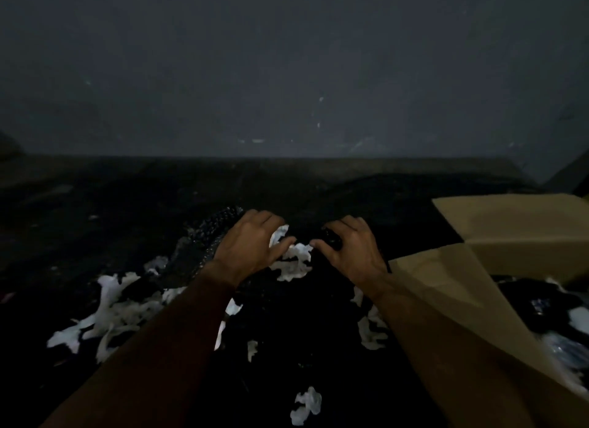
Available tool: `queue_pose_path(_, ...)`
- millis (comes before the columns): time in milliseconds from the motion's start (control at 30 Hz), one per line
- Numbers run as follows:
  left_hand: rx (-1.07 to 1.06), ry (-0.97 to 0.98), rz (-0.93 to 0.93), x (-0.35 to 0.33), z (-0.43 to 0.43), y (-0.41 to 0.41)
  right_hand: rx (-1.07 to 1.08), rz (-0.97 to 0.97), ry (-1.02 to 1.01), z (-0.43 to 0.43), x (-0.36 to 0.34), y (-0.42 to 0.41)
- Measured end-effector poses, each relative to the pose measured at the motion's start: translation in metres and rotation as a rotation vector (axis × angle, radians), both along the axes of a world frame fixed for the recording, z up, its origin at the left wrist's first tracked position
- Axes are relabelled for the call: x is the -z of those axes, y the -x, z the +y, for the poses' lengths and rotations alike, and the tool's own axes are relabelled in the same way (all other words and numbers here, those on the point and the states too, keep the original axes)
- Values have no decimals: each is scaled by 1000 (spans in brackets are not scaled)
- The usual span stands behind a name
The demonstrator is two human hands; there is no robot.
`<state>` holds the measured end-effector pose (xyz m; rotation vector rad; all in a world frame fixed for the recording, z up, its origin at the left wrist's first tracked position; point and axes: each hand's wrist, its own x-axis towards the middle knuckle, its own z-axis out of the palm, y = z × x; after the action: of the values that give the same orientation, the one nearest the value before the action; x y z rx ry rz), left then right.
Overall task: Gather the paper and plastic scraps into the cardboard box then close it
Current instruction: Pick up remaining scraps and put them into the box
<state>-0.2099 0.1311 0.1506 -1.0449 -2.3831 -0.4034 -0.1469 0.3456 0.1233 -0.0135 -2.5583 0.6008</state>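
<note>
A grey wall fills the upper half of the view, and a dark surface extends from its base toward the camera; the low light does not show whether this surface is a floor or a worktop. The cardboard box stands open at the right edge. One flap lies outward toward the near left, and dark and white scraps are visible inside. A black plastic sheet with a bubbled texture lies left of centre, partly under the left forearm. White paper scraps are scattered on the surface at lower left, with smaller pieces between the forearms and beside the box flap. Both arms reach forward to the centre of the surface, with the hands close together but apart. The left hand is palm down, and its fingers and thumb curl round a white paper clump that lies between the two hands. The right hand, near the box flap, has its fingers clamped on a glossy black plastic piece. A single white scrap lies alone at the near edge.
</note>
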Motion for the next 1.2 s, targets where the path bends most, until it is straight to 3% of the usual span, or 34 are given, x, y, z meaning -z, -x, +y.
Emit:
queue_pose_path(333,29,-61,133,-48,19,-55,76,106,-102,28,-62,-66)
queue_pose_path(600,217,-168,262,-83,59,-98,207,296,-153,54,-106,-146)
queue_pose_path(933,381,-258,259,-94,145,-177,428,211,-183,118,-122,-258)
queue_pose_path(1200,415,-223,255,-98,240,-211,432,211,-175,200,-126,-296)
